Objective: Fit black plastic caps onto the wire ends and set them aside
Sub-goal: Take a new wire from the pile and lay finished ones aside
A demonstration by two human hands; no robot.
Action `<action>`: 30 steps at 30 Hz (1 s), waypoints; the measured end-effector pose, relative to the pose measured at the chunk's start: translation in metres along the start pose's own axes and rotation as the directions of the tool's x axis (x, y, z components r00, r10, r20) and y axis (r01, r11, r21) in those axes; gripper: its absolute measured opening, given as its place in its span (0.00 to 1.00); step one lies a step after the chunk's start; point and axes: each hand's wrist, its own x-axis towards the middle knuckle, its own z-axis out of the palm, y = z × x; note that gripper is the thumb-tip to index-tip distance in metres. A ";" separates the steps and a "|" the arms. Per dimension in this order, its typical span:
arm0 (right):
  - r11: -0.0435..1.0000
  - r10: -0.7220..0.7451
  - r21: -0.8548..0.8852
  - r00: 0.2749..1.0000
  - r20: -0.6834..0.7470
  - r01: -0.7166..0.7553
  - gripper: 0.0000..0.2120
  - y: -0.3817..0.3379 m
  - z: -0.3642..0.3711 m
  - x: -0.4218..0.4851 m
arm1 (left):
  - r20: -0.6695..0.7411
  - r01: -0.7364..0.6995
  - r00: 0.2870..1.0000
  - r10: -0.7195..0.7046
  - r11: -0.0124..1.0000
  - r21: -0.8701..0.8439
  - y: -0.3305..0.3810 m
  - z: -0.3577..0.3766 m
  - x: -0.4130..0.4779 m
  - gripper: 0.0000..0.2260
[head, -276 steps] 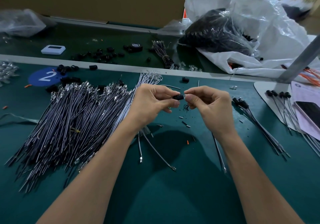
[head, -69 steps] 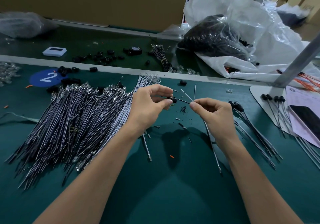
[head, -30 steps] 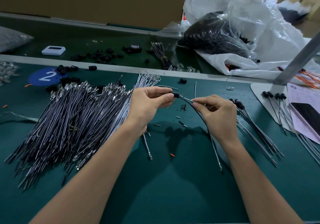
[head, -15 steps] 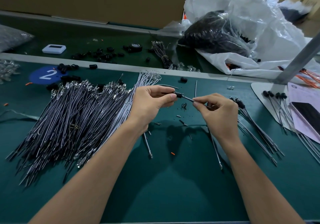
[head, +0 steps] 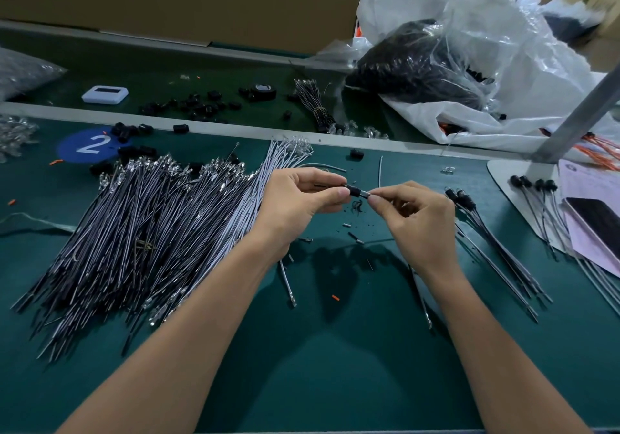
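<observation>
My left hand (head: pixel 295 205) pinches a small black plastic cap (head: pixel 352 190) between thumb and forefinger above the green mat. My right hand (head: pixel 416 222) pinches a thin grey wire right at its end, and that metal end (head: pixel 364 194) sits against the cap's mouth. The wire's tail (head: pixel 421 299) hangs below my right wrist down to the mat. A big heap of bare wires (head: pixel 141 225) lies on the left. Capped wires (head: pixel 493 245) lie in a small fan on the right.
Loose black caps (head: pixel 131 129) sit near a blue "2" sticker (head: pixel 90 145) and on the belt behind. A white bag with a black sack of parts (head: pixel 416 64) stands at back right. A metal post (head: pixel 570 128), papers and a phone (head: pixel 600 225) are at right. Single stray wires (head: pixel 288 282) lie mid-mat.
My right hand has slid up the wire to its tip and closed in on my left hand, so the gap between cap and right fingers shrank and the wire end now meets the cap.
</observation>
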 end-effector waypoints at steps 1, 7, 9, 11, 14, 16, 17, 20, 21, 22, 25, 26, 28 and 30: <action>1.000 -0.013 -0.011 1.000 0.002 0.013 0.03 0.000 0.000 0.000 | 0.001 0.001 1.000 -0.001 1.000 -0.002 0.000 0.000 0.000 0.06; 0.999 -0.043 -0.033 0.999 -0.025 0.042 0.06 -0.003 -0.001 -0.002 | 0.032 -0.002 0.999 0.001 1.000 0.016 0.000 0.001 -0.001 0.06; 0.998 -0.046 -0.037 0.999 -0.017 0.045 0.06 -0.004 0.000 -0.003 | 0.062 -0.005 0.998 0.002 0.999 0.042 0.000 0.002 -0.001 0.07; 0.999 -0.029 -0.020 1.000 -0.004 0.029 0.07 -0.005 0.001 -0.003 | 0.078 -0.006 0.997 0.001 0.998 0.061 -0.001 0.002 -0.002 0.08; 0.998 0.038 0.055 0.999 0.018 -0.039 0.11 -0.006 0.002 -0.002 | 0.086 -0.005 0.996 -0.002 0.997 0.077 0.000 0.002 -0.003 0.08; 0.997 0.040 0.064 0.998 0.051 -0.043 0.14 -0.006 0.001 -0.002 | 0.089 -0.003 0.996 -0.005 0.996 0.089 0.001 0.002 -0.004 0.08; 0.998 0.026 0.058 0.997 0.071 -0.031 0.14 -0.006 0.001 -0.003 | 0.090 0.001 0.996 -0.009 0.996 0.094 0.001 0.001 -0.004 0.08; 0.999 -0.044 0.033 0.991 0.129 0.040 0.14 -0.008 0.000 -0.003 | 0.104 0.000 0.995 -0.011 0.994 0.111 0.001 0.000 -0.003 0.08; 0.998 -0.068 0.029 0.987 0.143 0.064 0.15 -0.009 0.000 -0.003 | 0.107 -0.001 0.994 -0.011 0.993 0.115 0.001 0.000 -0.003 0.07; 0.997 -0.080 0.030 0.986 0.147 0.076 0.15 -0.009 0.000 -0.003 | 0.110 -0.001 0.994 -0.012 0.994 0.113 0.001 0.000 -0.003 0.07; 0.997 -0.074 0.047 0.990 0.118 0.069 0.13 -0.009 -0.001 -0.002 | 0.128 0.022 0.991 -0.029 0.998 0.053 0.001 -0.001 -0.003 0.05; 0.996 -0.075 0.050 0.991 0.113 0.070 0.12 -0.008 -0.001 -0.002 | 0.134 0.029 0.990 -0.034 0.999 0.039 0.001 -0.001 -0.003 0.05; 0.996 -0.085 0.036 0.990 0.115 0.081 0.09 -0.009 0.000 -0.003 | 0.129 0.024 0.991 -0.034 0.997 0.076 0.001 0.000 -0.004 0.04; 0.996 -0.085 0.004 0.991 0.105 0.085 0.06 -0.008 0.000 -0.003 | 0.080 0.009 0.997 -0.019 0.992 0.128 0.002 0.002 -0.004 0.04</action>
